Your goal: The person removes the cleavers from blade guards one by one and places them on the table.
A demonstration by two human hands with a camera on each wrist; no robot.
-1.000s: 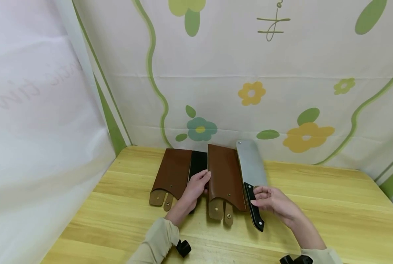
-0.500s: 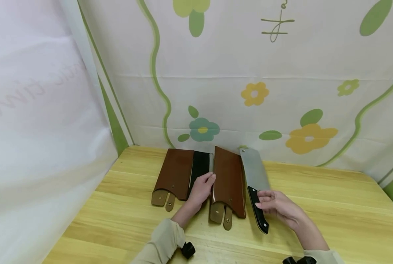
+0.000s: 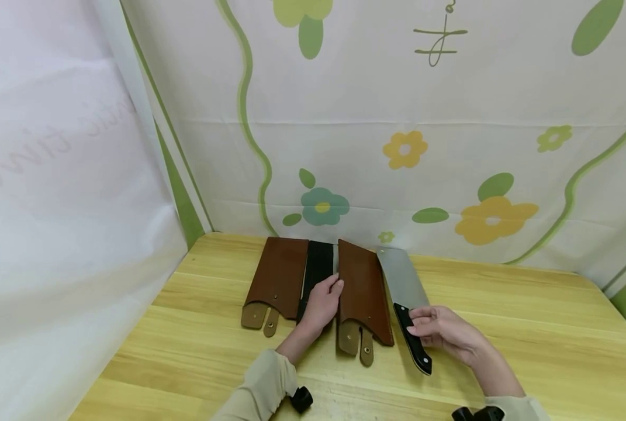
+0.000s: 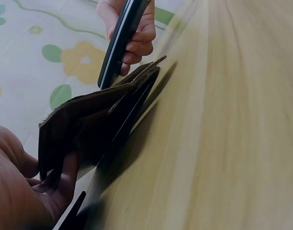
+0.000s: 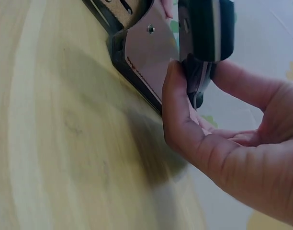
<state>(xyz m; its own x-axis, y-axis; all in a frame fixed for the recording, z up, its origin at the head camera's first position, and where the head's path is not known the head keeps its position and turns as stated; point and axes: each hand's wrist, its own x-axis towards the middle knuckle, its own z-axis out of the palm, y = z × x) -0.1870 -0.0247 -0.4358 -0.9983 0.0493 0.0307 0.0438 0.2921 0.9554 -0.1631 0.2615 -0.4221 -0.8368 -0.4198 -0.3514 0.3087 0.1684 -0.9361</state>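
My left hand (image 3: 323,299) pinches the left edge of a brown leather knife sheath (image 3: 362,286), which is tilted up off the table. The sheath's snap flap and strap point toward me. In the left wrist view, thumb and fingers are on either side of the dark sheath (image 4: 84,120). My right hand (image 3: 441,328) holds a cleaver (image 3: 404,275) by its black riveted handle, the broad steel blade pointing away, just right of the sheath. The right wrist view has thumb and fingers pinching the handle (image 5: 206,28).
A second brown leather sheath (image 3: 278,275) lies flat at the left. Between the sheaths lies a black flat piece (image 3: 319,266) with a pale strip at its right edge, partly hidden by my left hand. A flower-patterned cloth (image 3: 365,105) stands behind the wooden table (image 3: 507,327).
The sheath in my left hand has tilted and shifted slightly, its far end coming nearer. The cleaver has dropped lower and toward me, its blade top now nearer the table's back edge.
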